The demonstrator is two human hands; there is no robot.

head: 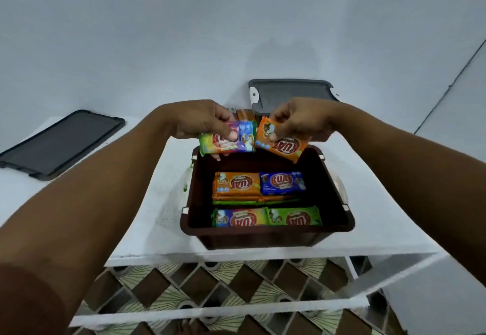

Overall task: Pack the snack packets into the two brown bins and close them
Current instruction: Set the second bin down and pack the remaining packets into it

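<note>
2 packets held crosswise: left fingers point(232, 134) pinch the rainbow packet point(247, 138), right fingers point(274, 133) the tilted orange packet point(284, 146).

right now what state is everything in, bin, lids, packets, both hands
brown bin: open, lid off, partly filled.
packets in the bin: lying flat in stacked rows.
black lid: off, flat on the table at left.
grey lid: off, behind the bin; its support is hidden.
left hand: holds a rainbow packet over the bin's far edge.
right hand: pinches an orange packet over the same edge.
</note>
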